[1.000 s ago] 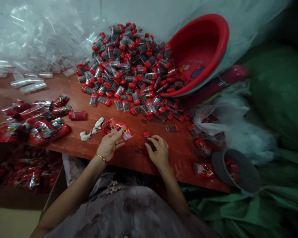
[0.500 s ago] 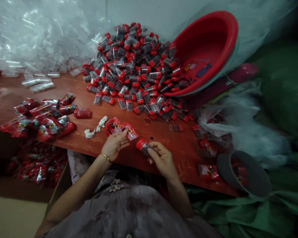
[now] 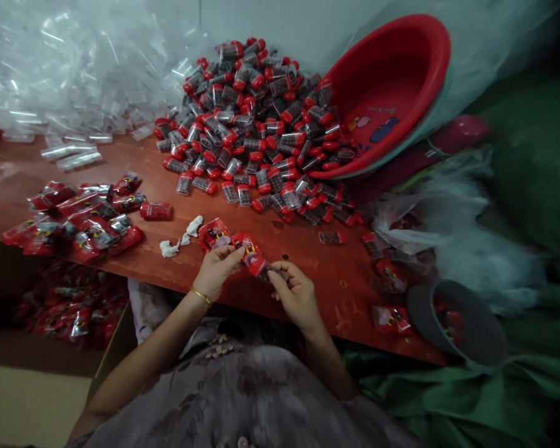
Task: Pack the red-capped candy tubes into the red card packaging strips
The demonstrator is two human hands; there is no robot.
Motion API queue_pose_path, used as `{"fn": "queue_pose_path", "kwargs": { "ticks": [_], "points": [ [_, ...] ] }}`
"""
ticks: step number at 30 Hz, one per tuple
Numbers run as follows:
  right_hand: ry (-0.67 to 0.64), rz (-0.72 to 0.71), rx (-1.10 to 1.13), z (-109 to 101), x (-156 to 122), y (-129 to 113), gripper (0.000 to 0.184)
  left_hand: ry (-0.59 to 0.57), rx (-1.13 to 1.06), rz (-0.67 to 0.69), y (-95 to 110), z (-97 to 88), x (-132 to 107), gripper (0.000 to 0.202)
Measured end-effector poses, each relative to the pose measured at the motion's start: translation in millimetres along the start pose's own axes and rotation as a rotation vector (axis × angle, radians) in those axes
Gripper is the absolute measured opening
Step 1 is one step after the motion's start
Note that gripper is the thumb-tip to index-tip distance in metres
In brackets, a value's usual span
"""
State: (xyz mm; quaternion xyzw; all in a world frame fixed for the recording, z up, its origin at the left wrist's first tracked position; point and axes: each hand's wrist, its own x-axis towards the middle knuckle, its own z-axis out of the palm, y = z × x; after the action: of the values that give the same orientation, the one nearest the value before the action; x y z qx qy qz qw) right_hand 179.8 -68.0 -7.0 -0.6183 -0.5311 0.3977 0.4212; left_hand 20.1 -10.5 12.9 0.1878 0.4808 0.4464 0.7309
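Note:
My left hand (image 3: pixel 217 269) pinches a small red printed wrapper (image 3: pixel 245 246) near the front edge of the brown table (image 3: pixel 135 255). My right hand (image 3: pixel 295 292) grips a small clear tube with a red cap (image 3: pixel 264 269), whose capped end meets the wrapper. A second red wrapper (image 3: pixel 213 233) lies on the table just beyond my left fingers. Both hands are closed, close together and just above the tabletop.
A big heap of red-capped tubes (image 3: pixel 254 124) spills from a tipped red basin (image 3: pixel 387 93). Wrapped red packets (image 3: pixel 84 218) lie at left, with more in a box (image 3: pixel 65 305) below. Clear sleeves (image 3: pixel 74 74) pile at back left. A grey bowl (image 3: pixel 457 323) sits at right.
My right hand picked a tube off the table and brought it left to the wrapper held by my left hand. The camera view shifted slightly.

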Motion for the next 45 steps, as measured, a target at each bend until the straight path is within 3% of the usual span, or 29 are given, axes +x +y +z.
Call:
{"fn": "queue_pose_path", "kwargs": {
  "ticks": [13,24,29,34,38,42,45],
  "points": [
    [0.126,0.024,0.141,25.1,9.3,-10.2,0.02,0.012,-0.078,0.056,-20.7,9.5,1.8,0.044],
    [0.015,0.053,0.299,34.6,15.2,-7.8,0.022,-0.078,0.027,0.145,-20.0,8.3,8.7,0.033],
    [0.055,0.061,0.331,36.7,18.7,-12.6,0.023,-0.219,0.024,0.097,-19.7,8.3,6.1,0.036],
    [-0.107,0.003,0.379,35.0,19.3,-6.8,0.025,-0.102,-0.001,0.084,-10.9,-2.1,8.8,0.035],
    [-0.05,0.001,0.291,36.0,26.0,-2.1,0.019,-0.069,-0.066,0.025,-7.2,-7.6,8.1,0.034],
    [-0.046,-0.028,0.284,51.8,36.9,-5.7,0.019,-0.098,-0.087,0.016,-8.1,-7.8,4.0,0.035],
    [-0.072,-0.121,0.144,61.5,54.1,-10.0,0.02,-0.065,-0.082,0.011,4.4,-16.1,6.8,0.032]
  ]
}}
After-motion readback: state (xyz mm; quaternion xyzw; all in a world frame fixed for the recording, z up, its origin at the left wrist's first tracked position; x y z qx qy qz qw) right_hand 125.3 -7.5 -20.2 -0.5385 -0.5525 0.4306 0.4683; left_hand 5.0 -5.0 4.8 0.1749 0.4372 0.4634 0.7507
